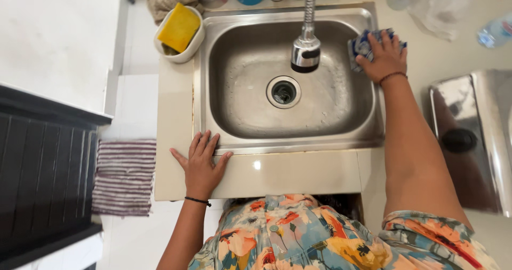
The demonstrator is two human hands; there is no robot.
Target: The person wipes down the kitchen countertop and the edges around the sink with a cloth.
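1. A rectangular stainless steel sink basin (245, 115) is set into a pale beige countertop (298, 174); its round drain (283, 92) is seen at the centre.
2. A shiny steel tray (474, 136) is seen at the right on the counter, well apart from the hands.
3. A striped purple and white towel (125, 176) is laid on the floor at the left.
4. A flexible chrome faucet (306, 41) is hung over the basin, between the two hands.
5. A white dish (188, 50) holding a yellow sponge (179, 27) is placed at the far left corner.
6. The left hand (201, 166) is laid flat and open on the near rim, nothing held.
7. A crumpled blue and white cloth (364, 46) is pressed by the right hand (385, 57) against the far right rim, fingers spread over it; its long axis cannot be told.
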